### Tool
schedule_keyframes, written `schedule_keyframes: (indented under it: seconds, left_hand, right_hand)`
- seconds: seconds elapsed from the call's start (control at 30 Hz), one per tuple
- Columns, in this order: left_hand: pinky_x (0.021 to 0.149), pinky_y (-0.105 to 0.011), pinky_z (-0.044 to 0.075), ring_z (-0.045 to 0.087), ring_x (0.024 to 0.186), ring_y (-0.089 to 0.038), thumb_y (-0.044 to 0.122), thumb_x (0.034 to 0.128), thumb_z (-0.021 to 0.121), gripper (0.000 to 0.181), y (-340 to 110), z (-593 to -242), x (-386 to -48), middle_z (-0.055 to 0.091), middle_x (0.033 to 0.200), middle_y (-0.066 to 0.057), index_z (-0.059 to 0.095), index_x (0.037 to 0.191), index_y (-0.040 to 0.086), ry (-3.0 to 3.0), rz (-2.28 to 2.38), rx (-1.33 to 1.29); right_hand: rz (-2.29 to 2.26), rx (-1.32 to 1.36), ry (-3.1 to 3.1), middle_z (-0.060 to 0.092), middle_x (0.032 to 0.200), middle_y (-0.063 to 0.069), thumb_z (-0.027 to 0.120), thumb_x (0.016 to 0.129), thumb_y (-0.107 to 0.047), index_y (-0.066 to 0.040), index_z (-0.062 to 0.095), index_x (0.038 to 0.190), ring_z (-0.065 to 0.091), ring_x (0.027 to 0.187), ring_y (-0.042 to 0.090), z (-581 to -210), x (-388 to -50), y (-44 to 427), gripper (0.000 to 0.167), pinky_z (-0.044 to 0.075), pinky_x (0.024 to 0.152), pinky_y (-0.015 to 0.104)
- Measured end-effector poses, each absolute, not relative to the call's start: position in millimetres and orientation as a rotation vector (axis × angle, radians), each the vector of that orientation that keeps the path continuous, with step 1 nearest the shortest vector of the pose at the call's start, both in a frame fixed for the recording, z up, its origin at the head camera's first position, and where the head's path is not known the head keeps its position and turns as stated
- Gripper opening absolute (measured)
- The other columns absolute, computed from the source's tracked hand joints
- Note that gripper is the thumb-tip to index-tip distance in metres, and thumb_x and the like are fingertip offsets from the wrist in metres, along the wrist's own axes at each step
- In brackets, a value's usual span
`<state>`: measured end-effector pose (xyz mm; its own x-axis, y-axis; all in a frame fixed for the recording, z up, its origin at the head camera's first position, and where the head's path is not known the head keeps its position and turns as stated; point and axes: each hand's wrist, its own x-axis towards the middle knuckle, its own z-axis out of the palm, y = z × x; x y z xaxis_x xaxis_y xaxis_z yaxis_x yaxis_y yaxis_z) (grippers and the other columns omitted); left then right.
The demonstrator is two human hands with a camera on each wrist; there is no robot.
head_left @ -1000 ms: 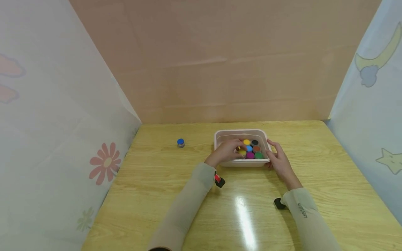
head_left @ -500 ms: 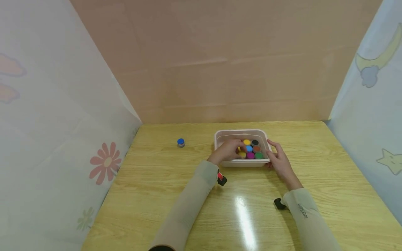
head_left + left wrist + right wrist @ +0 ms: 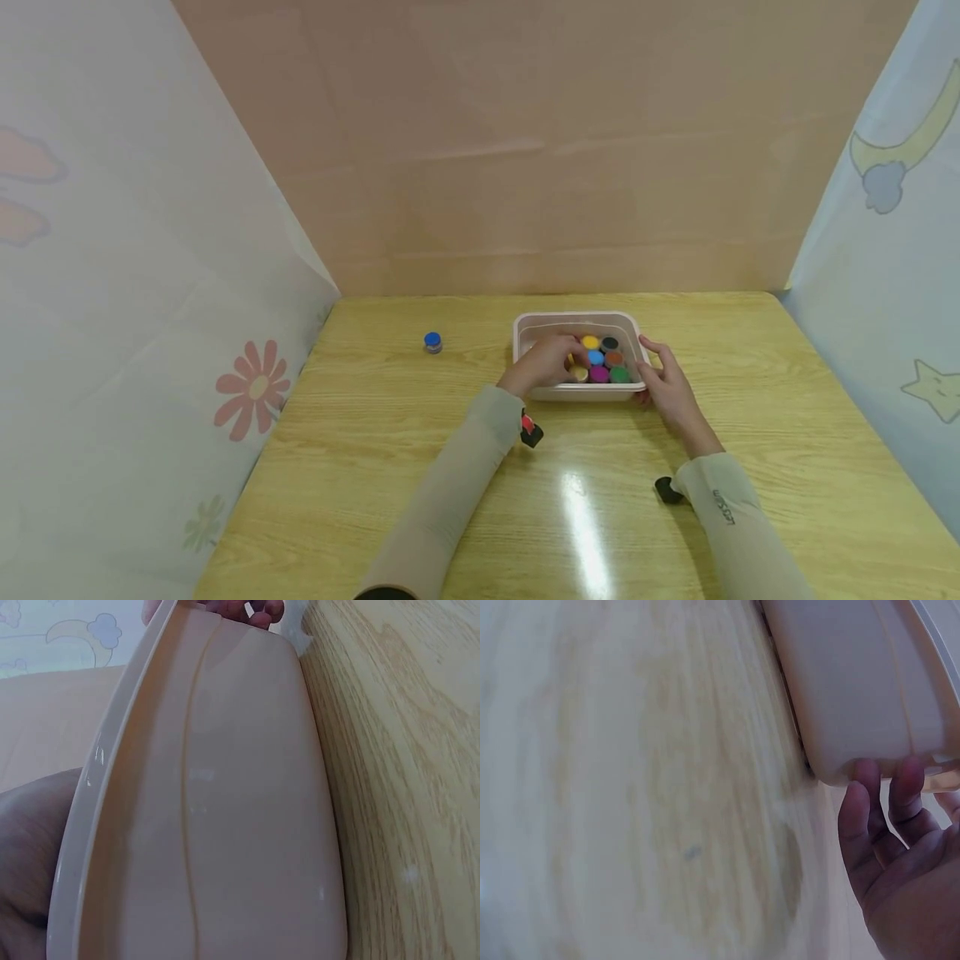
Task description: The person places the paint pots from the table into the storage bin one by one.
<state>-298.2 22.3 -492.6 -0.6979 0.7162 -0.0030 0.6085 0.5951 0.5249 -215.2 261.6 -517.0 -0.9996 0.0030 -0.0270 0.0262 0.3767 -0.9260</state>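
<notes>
A pale pink plastic box (image 3: pixel 577 392) stands on the table with several small paint jars inside. Their lids show black, light blue, brown, purple, green and yellow. My left hand (image 3: pixel 546 362) reaches over the near left rim, thumb and fingers curled round a yellow-lidded jar (image 3: pixel 570 358), mostly hidden by the fingers. A jar with a gold lid (image 3: pixel 578 374) sits just below the fingertips. My right hand (image 3: pixel 670 396) grips the box's right end, its curled fingers (image 3: pixel 908 784) touching the wall from outside. In the left wrist view, the box wall (image 3: pixel 247 780) hides the left fingertips.
A blue-lidded jar (image 3: pixel 432 342) stands alone on the wooden table (image 3: pixel 360 467), left of the box. A brown backdrop (image 3: pixel 540 167) rises behind the table. Patterned white sheets (image 3: pixel 150 250) flank both sides.
My left hand has shifted slightly right and deeper into the box with its fingers among the jars. The right hand keeps its place at the box's end.
</notes>
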Motion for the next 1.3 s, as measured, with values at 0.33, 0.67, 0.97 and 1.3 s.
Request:
schedule_keyframes:
  seconds: [0.33, 0.67, 0.97, 1.3]
  left_hand:
    - [0.083, -0.013, 0.049, 0.060, 0.092, -0.008, 0.013, 0.0871, 0.085, 0.019, 23.0, -490.9, -297.8, 0.067, 0.107, 0.006, 0.078, 0.105, 0.017, 2.635, 0.655, 1.126]
    - [0.084, -0.013, 0.048, 0.059, 0.093, -0.009, 0.011, 0.0879, 0.084, 0.017, 25.3, -495.1, -301.0, 0.064, 0.107, 0.004, 0.078, 0.103, 0.017, 2.651, 0.614, 1.152]
    - [0.086, -0.014, 0.049, 0.058, 0.093, -0.009, 0.009, 0.0895, 0.082, 0.018, 24.9, -495.7, -299.8, 0.066, 0.104, 0.006, 0.078, 0.104, 0.018, 2.632, 0.639, 1.089]
    - [0.085, -0.016, 0.052, 0.062, 0.097, -0.008, 0.019, 0.0901, 0.082, 0.023, 21.7, -490.7, -295.7, 0.068, 0.112, 0.006, 0.076, 0.112, 0.019, 2.659, 0.747, 1.041]
  right_hand:
    - [-1.723, 0.009, 2.609, 0.058, 0.120, 0.042, 0.042, 0.112, -0.021, -0.004, 0.023, 0.163, 0.063, 0.067, 0.026, -502.7, -208.1, 255.8, 0.057, 0.056, 0.059, 0.037]
    - [-1.720, 0.000, 2.650, 0.061, 0.114, 0.037, 0.040, 0.113, -0.034, -0.015, 0.022, 0.165, 0.062, 0.065, 0.019, -534.1, -219.9, 266.6, 0.059, 0.054, 0.057, 0.032]
    - [-1.722, -0.001, 2.651, 0.063, 0.103, 0.027, 0.040, 0.113, -0.030, -0.013, 0.022, 0.165, 0.061, 0.064, 0.021, -536.6, -221.7, 269.2, 0.058, 0.055, 0.056, 0.034]
    - [-1.713, -0.008, 2.651, 0.060, 0.121, 0.038, 0.041, 0.112, -0.035, -0.016, 0.021, 0.165, 0.061, 0.065, 0.019, -533.1, -219.9, 267.7, 0.060, 0.055, 0.057, 0.033]
